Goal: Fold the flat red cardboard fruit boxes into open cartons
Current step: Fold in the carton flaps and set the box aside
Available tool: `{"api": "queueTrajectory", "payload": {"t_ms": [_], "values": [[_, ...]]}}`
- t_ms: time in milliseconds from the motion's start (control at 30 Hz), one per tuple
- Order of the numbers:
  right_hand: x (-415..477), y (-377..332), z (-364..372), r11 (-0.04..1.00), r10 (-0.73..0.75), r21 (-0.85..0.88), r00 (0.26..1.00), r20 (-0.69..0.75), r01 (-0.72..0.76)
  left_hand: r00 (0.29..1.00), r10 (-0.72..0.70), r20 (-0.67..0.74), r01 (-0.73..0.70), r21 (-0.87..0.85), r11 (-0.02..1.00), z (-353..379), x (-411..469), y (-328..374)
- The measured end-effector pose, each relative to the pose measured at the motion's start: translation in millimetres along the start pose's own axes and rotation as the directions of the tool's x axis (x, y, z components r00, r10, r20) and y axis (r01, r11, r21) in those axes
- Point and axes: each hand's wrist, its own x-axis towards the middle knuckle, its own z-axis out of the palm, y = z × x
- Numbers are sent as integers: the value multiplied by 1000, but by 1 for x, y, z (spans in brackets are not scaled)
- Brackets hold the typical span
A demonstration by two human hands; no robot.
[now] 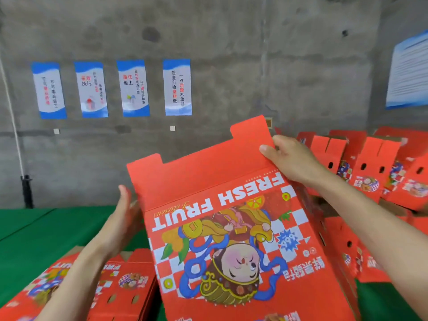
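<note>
— Where's the box (pixel 231 239)?
— Centre of the frame, held up, print upside down, its flap (pixel 196 174) pointing up.
— And the hands?
— The right hand (pixel 294 158) pinches the flap's right corner. The left hand (pixel 125 218) lies flat, fingers straight, against the box's left side.
— Around it?
— Flat boxes (pixel 120 281) stacked lower left on a green table (pixel 46 232), folded cartons (pixel 370 165) at right, posters (pixel 177 86) upper left.

Bare left hand (pixel 122 212) on an uncovered left forearm (pixel 81 274), bare right hand (pixel 291 158) on an uncovered right forearm (pixel 370 216), both arms sleeveless to the picture's edge.
</note>
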Motion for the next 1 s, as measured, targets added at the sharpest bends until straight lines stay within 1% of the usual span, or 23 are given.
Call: {"api": "queueTrajectory", "payload": {"t_ms": [33, 100, 133, 167, 233, 267, 333, 367, 400, 433, 467, 500, 600, 633, 700, 733, 800, 833, 900, 1000], "values": [[-5, 3, -1, 1000, -14, 21, 1000, -23, 14, 999, -52, -7, 52, 40, 998, 3, 1, 0], [-18, 5, -2, 993, -83, 79, 991, -106, 92, 992, -101, -79, 113, 163, 980, 6, 3, -1], [-27, 6, -2, 985, -126, 99, 977, -170, 144, 984, -129, -119, 153, 225, 962, 10, 3, 1], [-37, 6, -2, 973, -165, 117, 956, -242, 198, 980, -154, -129, 184, 264, 947, 14, 1, 3], [-59, 7, -4, 937, -253, 134, 892, -376, 322, 980, -173, -100, 194, 269, 943, 20, -4, 6], [-71, 9, -5, 913, -311, 113, 847, -432, 392, 981, -174, -89, 192, 271, 943, 22, -8, 9], [-90, 13, -8, 869, -392, 77, 774, -498, 489, 981, -147, -125, 184, 370, 911, 21, -17, 13], [-97, 17, -9, 859, -405, 68, 755, -516, 507, 985, -100, -142, 153, 441, 885, 21, -20, 14], [-102, 22, -9, 862, -403, 53, 745, -532, 504, 992, -30, -121, 86, 494, 865, 25, -23, 16], [-108, 28, -8, 873, -389, 36, 739, -549, 486, 997, 32, -71, 11, 535, 845, 32, -25, 19], [-114, 33, -6, 890, -363, 30, 747, -557, 456, 997, 75, -34, -42, 574, 818, 40, -28, 22], [-120, 39, -3, 909, -321, 46, 768, -554, 413, 994, 112, -20, -77, 607, 791, 48, -29, 21], [-143, 62, 11, 959, -142, 149, 866, -479, 239, 965, 245, -90, -127, 658, 742, 68, -33, 12], [-152, 69, 16, 966, -79, 187, 895, -439, 177, 956, 259, -137, -114, 641, 759, 73, -35, 4], [-171, 81, 25, 968, 15, 238, 935, -354, 74, 928, 210, -308, -14, 535, 845, 83, -40, -15], [-180, 85, 29, 967, 47, 251, 946, -320, 37, 910, 159, -383, 24, 432, 902, 89, -42, -26], [-197, 91, 37, 960, 103, 279, 956, -275, -23, 876, 59, -479, 26, 170, 985, 103, -45, -48], [-205, 94, 40, 954, 136, 295, 955, -263, -54, 854, 4, -521, 35, 66, 997, 110, -46, -57], [-215, 98, 43, 944, 206, 304, 947, -244, -127, 817, -93, -570, 58, -79, 995, 120, -47, -71], [-221, 100, 42, 916, 305, 332, 928, -215, -224, 754, -188, -629, 67, -212, 975, 127, -45, -86]]}}
